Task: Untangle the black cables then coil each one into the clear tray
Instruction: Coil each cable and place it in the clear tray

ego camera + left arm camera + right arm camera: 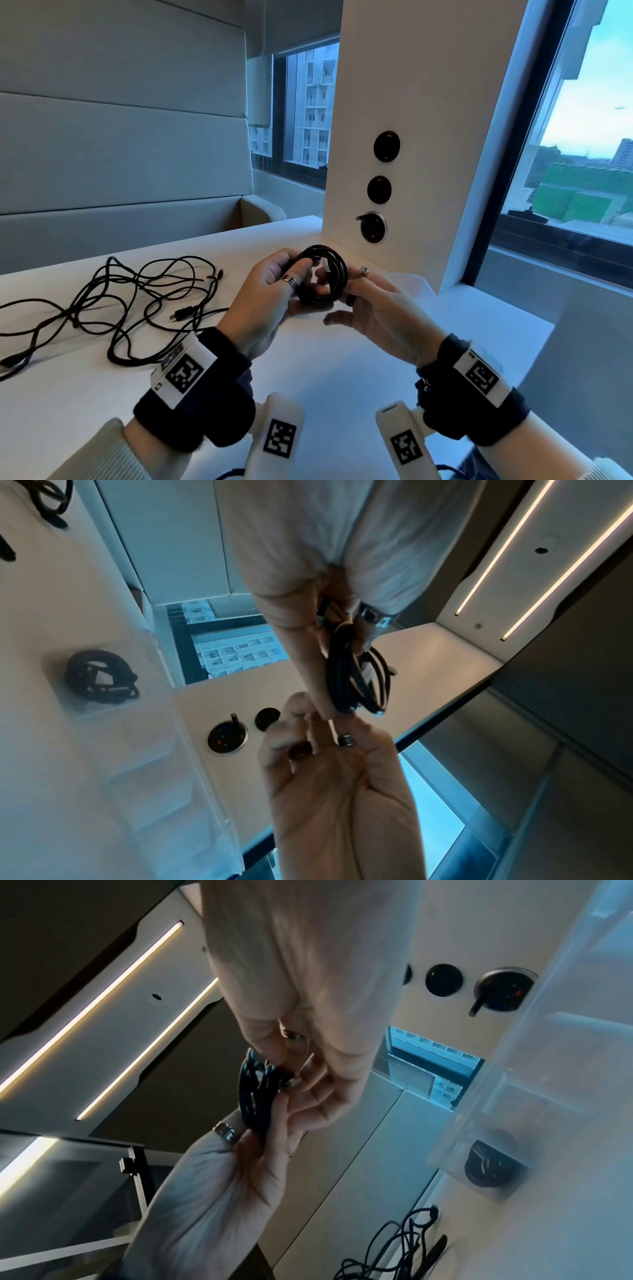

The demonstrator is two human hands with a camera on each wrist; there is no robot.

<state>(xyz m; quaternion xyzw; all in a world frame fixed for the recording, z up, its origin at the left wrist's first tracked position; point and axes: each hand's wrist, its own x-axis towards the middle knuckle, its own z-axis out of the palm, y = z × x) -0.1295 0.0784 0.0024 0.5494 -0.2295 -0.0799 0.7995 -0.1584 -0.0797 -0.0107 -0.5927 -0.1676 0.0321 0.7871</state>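
Note:
A black cable wound into a small coil [322, 275] is held upright above the white table, between both hands. My left hand [301, 274] grips the coil's left side with thumb and curled fingers. My right hand [342, 291] pinches its right and lower side; the wrist views show the coil [356, 680] [257, 1096] edge-on between the fingers. A loose tangle of black cables [137, 301] lies on the table to the left. The clear tray [416, 282] stands behind my right hand, and another coiled cable [99, 680] lies inside it.
A white pillar [411, 137] with three round black sockets [373, 228] rises just behind the hands and the tray. Windows run along the right. A padded bench back stands beyond the table's far left edge. Bare tabletop [325, 359] lies below the hands.

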